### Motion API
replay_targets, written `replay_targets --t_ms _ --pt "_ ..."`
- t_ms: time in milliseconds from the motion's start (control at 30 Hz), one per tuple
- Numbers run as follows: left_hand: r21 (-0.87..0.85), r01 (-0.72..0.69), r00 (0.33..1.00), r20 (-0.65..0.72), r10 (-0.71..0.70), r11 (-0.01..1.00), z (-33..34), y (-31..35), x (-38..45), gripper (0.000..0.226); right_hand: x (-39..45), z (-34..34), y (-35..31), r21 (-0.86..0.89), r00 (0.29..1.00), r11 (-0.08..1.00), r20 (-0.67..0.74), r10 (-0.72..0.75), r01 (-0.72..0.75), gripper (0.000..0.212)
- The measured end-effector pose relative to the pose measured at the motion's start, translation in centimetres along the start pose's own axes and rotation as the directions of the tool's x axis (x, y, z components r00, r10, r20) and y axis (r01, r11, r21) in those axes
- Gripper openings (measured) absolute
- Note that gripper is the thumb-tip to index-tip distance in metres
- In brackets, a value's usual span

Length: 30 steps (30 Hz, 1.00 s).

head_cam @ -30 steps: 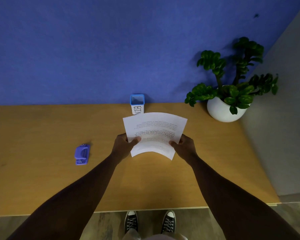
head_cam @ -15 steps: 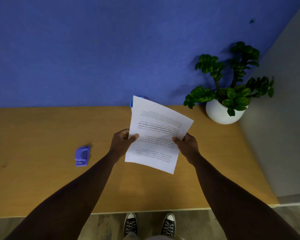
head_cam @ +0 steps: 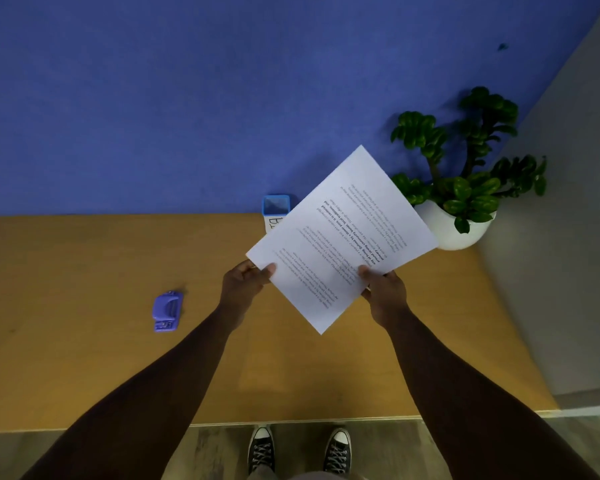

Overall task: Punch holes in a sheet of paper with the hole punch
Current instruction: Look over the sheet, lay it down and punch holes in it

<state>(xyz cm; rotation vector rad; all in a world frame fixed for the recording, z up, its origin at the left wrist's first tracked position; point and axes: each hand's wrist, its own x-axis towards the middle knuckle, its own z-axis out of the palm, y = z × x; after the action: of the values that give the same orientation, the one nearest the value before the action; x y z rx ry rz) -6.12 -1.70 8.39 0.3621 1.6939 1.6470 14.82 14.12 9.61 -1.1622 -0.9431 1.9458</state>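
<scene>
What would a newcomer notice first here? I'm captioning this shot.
The printed sheet of paper, held up tilted above the desk by the left hand and right hand. Then the purple hole punch lying alone at left, and the potted plant in the far right corner.

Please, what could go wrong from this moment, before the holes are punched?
1. Both hands, left hand and right hand, pinch the paper in the air; freeing one to fetch the hole punch may let the sheet droop or crease.
2. The raised sheet overlaps the plant and small bin in view; swinging it could brush them.
</scene>
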Motion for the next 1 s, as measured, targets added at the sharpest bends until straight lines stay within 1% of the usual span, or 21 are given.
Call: replay_targets --t_ms 33,133,167,233,333,467,567,667,833,900,1000 --pt "-0.002 -0.001 1.0 0.015 0.001 1.0 0.2 0.0 -0.1 0.025 -0.1 0.1 0.0 0.032 1.0 0.999 -0.006 0.019 -0.019 0.04" --pt "-0.011 0.008 0.998 0.066 -0.007 1.0 0.8 0.6 -0.6 0.015 -0.2 0.5 0.1 0.103 0.996 0.991 -0.024 0.087 -0.084 0.043" --pt "-0.006 -0.001 0.996 0.089 0.001 1.0 0.9 0.6 -0.6 0.015 -0.2 0.6 0.2 0.114 0.994 0.988 -0.02 0.105 -0.103 0.044" --pt "-0.006 -0.018 0.992 0.128 0.018 1.0 1.1 0.8 -0.7 0.024 -0.3 0.8 0.4 0.124 0.991 0.983 0.001 0.134 -0.133 0.045" --pt "-0.048 -0.012 0.988 0.156 0.02 0.999 1.3 1.1 -0.9 0.027 -0.4 1.2 0.6 0.156 0.985 0.973 0.053 0.163 -0.169 0.046" --pt "-0.066 -0.024 0.988 0.153 0.033 0.998 1.4 1.5 -1.2 0.027 -0.5 1.3 0.8 0.141 0.973 0.968 0.132 0.189 -0.208 0.05" --pt "-0.051 -0.028 0.99 0.135 0.035 0.998 1.0 1.6 -1.0 0.024 -0.6 1.1 0.8 0.108 0.974 0.975 0.143 0.178 -0.194 0.055" --pt "-0.011 -0.045 0.99 0.135 0.046 0.999 0.1 1.7 -0.6 0.022 -0.4 0.8 0.6 0.118 0.986 0.982 0.1 0.133 -0.144 0.057" --pt "0.062 -0.069 0.993 0.1 0.062 0.996 -1.7 1.9 0.4 0.016 -0.4 0.0 -0.1 0.141 0.998 0.99 -0.054 0.038 -0.03 0.05" --pt "0.095 -0.083 0.993 0.098 0.074 0.992 -2.4 1.8 0.8 0.017 -0.5 -0.4 -0.3 0.101 0.994 0.995 -0.104 0.021 -0.011 0.045" --pt "0.143 -0.105 0.991 0.102 0.09 0.984 -3.2 1.6 0.8 0.016 -0.5 -1.1 -0.2 -0.025 0.989 1.0 -0.146 -0.008 0.004 0.035"
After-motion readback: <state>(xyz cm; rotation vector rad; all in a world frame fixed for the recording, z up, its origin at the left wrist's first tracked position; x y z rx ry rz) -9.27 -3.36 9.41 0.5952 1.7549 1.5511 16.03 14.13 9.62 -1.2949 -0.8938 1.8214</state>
